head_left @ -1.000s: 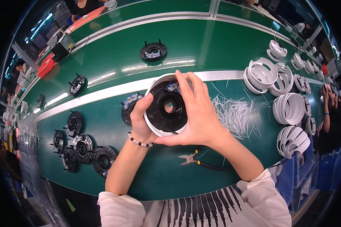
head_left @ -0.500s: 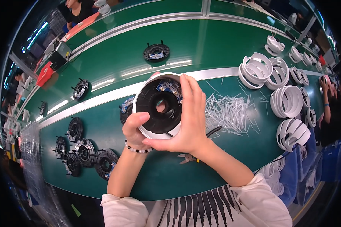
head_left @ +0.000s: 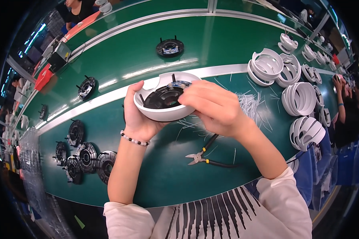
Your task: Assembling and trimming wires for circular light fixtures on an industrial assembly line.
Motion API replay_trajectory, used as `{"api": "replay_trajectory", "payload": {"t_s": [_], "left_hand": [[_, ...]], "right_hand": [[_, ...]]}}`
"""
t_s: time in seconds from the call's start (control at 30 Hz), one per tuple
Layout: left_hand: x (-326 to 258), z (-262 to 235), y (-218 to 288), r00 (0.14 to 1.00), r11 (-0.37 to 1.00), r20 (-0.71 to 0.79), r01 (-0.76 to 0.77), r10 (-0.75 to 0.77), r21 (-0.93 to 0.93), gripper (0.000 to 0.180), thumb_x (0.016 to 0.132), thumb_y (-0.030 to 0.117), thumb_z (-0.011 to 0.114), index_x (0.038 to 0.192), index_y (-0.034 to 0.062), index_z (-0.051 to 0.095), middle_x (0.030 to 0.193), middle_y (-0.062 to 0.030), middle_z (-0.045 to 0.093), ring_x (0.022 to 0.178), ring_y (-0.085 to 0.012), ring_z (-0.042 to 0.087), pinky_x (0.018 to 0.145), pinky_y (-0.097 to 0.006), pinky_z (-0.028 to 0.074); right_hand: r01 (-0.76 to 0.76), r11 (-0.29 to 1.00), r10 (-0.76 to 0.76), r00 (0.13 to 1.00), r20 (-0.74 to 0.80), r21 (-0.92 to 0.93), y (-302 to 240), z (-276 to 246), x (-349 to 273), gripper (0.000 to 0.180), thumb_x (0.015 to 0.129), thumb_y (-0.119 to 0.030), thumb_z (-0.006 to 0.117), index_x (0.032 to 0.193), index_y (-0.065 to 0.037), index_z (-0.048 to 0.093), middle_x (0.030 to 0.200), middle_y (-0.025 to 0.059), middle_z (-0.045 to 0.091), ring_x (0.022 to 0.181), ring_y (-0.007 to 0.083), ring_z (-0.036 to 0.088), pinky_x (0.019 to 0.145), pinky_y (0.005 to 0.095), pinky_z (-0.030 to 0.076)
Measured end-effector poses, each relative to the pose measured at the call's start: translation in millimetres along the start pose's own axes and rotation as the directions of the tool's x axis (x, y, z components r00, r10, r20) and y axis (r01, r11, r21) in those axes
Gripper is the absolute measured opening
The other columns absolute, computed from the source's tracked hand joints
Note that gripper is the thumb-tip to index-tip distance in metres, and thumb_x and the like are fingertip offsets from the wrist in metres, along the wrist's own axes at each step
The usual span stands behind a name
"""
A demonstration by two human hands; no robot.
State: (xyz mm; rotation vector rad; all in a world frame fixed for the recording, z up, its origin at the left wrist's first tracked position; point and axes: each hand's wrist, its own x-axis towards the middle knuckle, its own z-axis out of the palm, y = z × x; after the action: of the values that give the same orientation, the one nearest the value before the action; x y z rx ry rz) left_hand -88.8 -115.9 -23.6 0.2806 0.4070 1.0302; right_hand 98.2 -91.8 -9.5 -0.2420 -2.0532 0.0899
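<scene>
A white bowl-shaped housing [head_left: 163, 115] with a notch in its far rim is held up over the bench, tilted so its inside shows. Seated in it is a black round plate [head_left: 157, 100] with a central hole, upright pegs and a blue circuit board [head_left: 181, 84]. My left hand [head_left: 136, 115] closes around the housing's left side, thumb by the rim. My right hand [head_left: 215, 104] grips the right side, its curled fingertips over the rim at the black plate; whether they pinch anything small is hidden. Below lie diagonal cutters [head_left: 197, 157] with black and yellow handles, jaws apart.
White plastic strips [head_left: 249, 104] are heaped behind my right hand. Stacked white ring housings [head_left: 299, 99] stand at the right. Several black plates with circuit boards [head_left: 87, 157] lie at the left. Another black plate [head_left: 170, 47] rests on the green surface beyond the metal rail [head_left: 223, 71].
The housing has tipped from facing me to nearly level. My right hand has shifted from flat along its side to curled fingers over the rim. The cutters have come into fuller view.
</scene>
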Motion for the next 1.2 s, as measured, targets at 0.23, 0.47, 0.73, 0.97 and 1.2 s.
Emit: {"api": "replay_trajectory", "payload": {"t_s": [0.23, 0.47, 0.73, 0.97, 1.2], "left_hand": [[-3.5, 19.8, -2.8, 0.993, 0.990, -0.077, -0.084, 0.093, 0.109, 0.058, 0.078, 0.045, 0.039, 0.115, 0.0008, 0.045, 0.109, -0.0148, 0.053, 0.097, -0.0264, 0.054, 0.081, -0.038, 0.045], [-2.0, 10.5, -22.2, 0.494, -0.067, 0.527, -0.682, 0.692, 0.728, 0.041, 0.085, 0.037, 0.047, 0.101, -0.0001, 0.052, 0.093, -0.0079, 0.057, 0.082, -0.0153, 0.054, 0.075, -0.025, 0.041], [-2.7, 13.8, -28.8, 0.577, -0.113, 0.536, -0.609, 0.616, 0.785, 0.046, 0.063, 0.026, 0.074, 0.095, -0.0003, 0.053, 0.079, -0.0089, 0.058, 0.073, -0.0182, 0.058, 0.075, -0.030, 0.045], [-1.4, 15.8, -33.9, 0.593, -0.123, 0.504, -0.565, 0.628, 0.816, 0.038, 0.068, 0.020, 0.070, 0.093, -0.0015, 0.052, 0.079, -0.0076, 0.058, 0.074, -0.0147, 0.057, 0.088, -0.036, 0.040], [2.1, 14.9, -41.2, 0.726, 0.423, 0.226, -0.591, 0.649, 0.687, 0.039, 0.077, 0.019, 0.065, 0.103, -0.0036, 0.047, 0.094, -0.0075, 0.057, 0.085, -0.0105, 0.053, 0.076, -0.022, 0.041]], "right_hand": [[-0.151, 0.988, 0.152, 0.988, -0.028, 0.037, -13.7, -12.3, 0.7, 0.037, 0.052, 0.007, 0.066, 0.087, -0.001, 0.058, 0.079, 0.0101, 0.060, 0.070, 0.0273, 0.058, 0.062, 0.0324, 0.049], [-0.583, 0.570, 0.649, 0.751, 0.118, 0.579, -17.0, -24.7, -28.6, 0.044, 0.061, 0.009, 0.065, 0.104, 0.005, 0.055, 0.093, 0.0120, 0.058, 0.087, 0.0154, 0.056, 0.081, 0.0267, 0.044], [-0.574, 0.484, 0.690, 0.714, 0.115, 0.660, -15.1, -20.2, -53.0, 0.047, 0.064, 0.007, 0.066, 0.108, 0.006, 0.051, 0.098, 0.0121, 0.056, 0.090, 0.0169, 0.054, 0.085, 0.0284, 0.043], [-0.612, 0.487, 0.727, 0.679, 0.098, 0.623, -25.5, -18.2, -61.0, 0.051, 0.065, 0.001, 0.068, 0.112, 0.006, 0.048, 0.105, 0.0154, 0.055, 0.097, 0.0201, 0.054, 0.088, 0.0319, 0.042], [-0.692, 0.231, 0.791, 0.543, 0.282, 0.684, -17.8, -21.8, -62.9, 0.063, 0.068, 0.001, 0.067, 0.122, 0.004, 0.036, 0.109, 0.0129, 0.053, 0.100, 0.0183, 0.052, 0.090, 0.0312, 0.040]]}}
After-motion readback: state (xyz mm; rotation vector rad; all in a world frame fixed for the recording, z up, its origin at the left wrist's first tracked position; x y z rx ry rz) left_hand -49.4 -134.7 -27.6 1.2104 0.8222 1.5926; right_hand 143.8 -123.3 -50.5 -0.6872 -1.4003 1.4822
